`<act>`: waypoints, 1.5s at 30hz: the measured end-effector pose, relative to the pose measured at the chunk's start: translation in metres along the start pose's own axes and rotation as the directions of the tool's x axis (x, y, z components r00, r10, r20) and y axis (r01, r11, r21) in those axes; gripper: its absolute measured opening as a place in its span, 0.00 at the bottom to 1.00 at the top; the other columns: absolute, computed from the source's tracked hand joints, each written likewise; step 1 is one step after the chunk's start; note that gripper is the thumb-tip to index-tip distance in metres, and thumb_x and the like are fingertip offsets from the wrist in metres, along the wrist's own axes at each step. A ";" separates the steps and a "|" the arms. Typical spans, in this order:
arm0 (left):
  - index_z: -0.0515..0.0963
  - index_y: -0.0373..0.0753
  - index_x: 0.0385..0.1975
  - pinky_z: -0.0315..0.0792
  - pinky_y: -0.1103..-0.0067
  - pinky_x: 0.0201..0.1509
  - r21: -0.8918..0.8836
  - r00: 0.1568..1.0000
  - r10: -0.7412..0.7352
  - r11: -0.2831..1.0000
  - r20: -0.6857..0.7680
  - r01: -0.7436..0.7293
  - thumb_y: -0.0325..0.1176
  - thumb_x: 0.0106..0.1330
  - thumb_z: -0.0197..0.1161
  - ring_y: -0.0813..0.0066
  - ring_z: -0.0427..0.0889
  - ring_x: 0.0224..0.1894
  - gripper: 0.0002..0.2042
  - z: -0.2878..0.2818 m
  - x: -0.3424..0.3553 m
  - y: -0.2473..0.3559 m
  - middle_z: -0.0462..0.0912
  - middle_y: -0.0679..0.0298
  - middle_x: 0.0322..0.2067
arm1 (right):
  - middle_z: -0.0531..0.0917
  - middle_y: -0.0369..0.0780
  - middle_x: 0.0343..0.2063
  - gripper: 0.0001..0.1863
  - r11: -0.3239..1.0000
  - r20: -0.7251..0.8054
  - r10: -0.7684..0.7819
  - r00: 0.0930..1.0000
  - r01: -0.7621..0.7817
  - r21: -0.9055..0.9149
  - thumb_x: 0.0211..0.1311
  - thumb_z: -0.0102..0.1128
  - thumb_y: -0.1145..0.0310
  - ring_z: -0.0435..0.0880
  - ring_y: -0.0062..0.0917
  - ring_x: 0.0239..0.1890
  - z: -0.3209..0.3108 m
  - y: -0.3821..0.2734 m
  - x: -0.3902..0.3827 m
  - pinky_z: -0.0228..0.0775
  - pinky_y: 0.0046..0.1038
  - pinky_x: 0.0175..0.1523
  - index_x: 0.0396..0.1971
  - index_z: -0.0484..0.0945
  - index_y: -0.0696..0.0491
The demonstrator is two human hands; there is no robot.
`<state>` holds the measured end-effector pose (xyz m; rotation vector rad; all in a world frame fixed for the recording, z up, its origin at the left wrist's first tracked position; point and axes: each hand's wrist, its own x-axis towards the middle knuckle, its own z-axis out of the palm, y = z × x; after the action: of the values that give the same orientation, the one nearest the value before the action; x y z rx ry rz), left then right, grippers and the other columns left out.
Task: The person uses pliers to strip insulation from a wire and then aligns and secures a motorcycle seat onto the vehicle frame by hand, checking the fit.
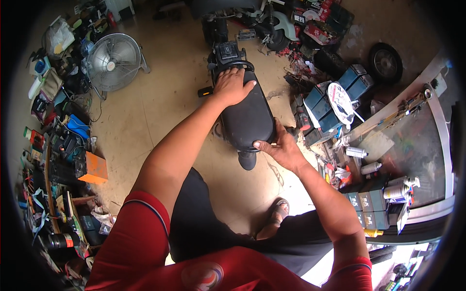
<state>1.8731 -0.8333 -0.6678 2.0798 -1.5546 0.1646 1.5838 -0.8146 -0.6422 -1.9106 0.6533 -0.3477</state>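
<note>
A long black scooter seat (250,110) lies in front of me on a small dark scooter. My left hand (230,86) rests flat on its far part, fingers stretched toward a curved black bar (241,63) and thumb apart. At the near right corner, my right hand (284,148) grips the rim of the seat. Its thumb lies on the upper edge, while the other fingers go over the side and are partly hidden. Below the near end of the seat a dark rounded part (247,160) sticks out. Beyond the bar sits a black box-like part (226,50).
A round metal floor fan (112,62) stands at the far left. Clutter and an orange box (91,167) line the left side. To the right are dark boxes (350,77), a loose wheel (385,63), spray cans (357,152) and a glass-paned frame (439,131).
</note>
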 end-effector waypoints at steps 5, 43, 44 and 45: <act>0.72 0.30 0.71 0.60 0.60 0.79 0.012 0.999 -0.027 1.000 0.035 0.027 0.59 0.77 0.57 0.46 0.73 0.70 0.37 0.002 0.003 0.002 0.77 0.44 0.67 | 0.73 0.64 0.68 0.69 0.996 0.072 0.045 0.996 -0.040 -0.074 0.63 0.78 0.43 0.77 0.46 0.72 -0.008 0.004 0.005 0.70 0.35 0.74 0.79 0.39 0.74; 0.64 0.38 0.79 0.41 0.60 0.88 -0.196 0.843 0.478 0.877 0.247 -0.439 0.51 0.83 0.53 0.55 0.51 0.85 0.32 -0.043 -0.069 0.022 0.59 0.53 0.82 | 0.88 0.40 0.43 0.25 0.918 0.066 0.284 0.957 -0.291 0.270 0.80 0.63 0.52 0.85 0.25 0.44 -0.036 0.026 0.001 0.81 0.28 0.51 0.60 0.82 0.60; 0.64 0.37 0.79 0.41 0.60 0.88 -0.194 0.848 0.471 0.880 0.244 -0.433 0.52 0.82 0.53 0.55 0.52 0.85 0.33 -0.044 -0.071 0.022 0.60 0.52 0.81 | 0.87 0.39 0.39 0.19 0.927 0.024 0.274 0.961 -0.270 0.260 0.82 0.58 0.58 0.84 0.23 0.43 -0.036 0.026 0.001 0.80 0.26 0.50 0.53 0.85 0.60; 0.64 0.35 0.78 0.42 0.60 0.87 -0.193 0.852 0.464 0.883 0.241 -0.427 0.53 0.82 0.53 0.55 0.52 0.85 0.34 -0.044 -0.071 0.023 0.60 0.52 0.81 | 0.87 0.39 0.39 0.19 0.926 0.021 0.271 0.962 -0.266 0.269 0.82 0.58 0.58 0.84 0.23 0.43 -0.038 0.027 0.000 0.80 0.26 0.50 0.53 0.85 0.60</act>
<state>1.8384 -0.7558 -0.6510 1.6585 -2.1489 -0.0745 1.5571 -0.8515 -0.6505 -1.5371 0.8247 -0.2622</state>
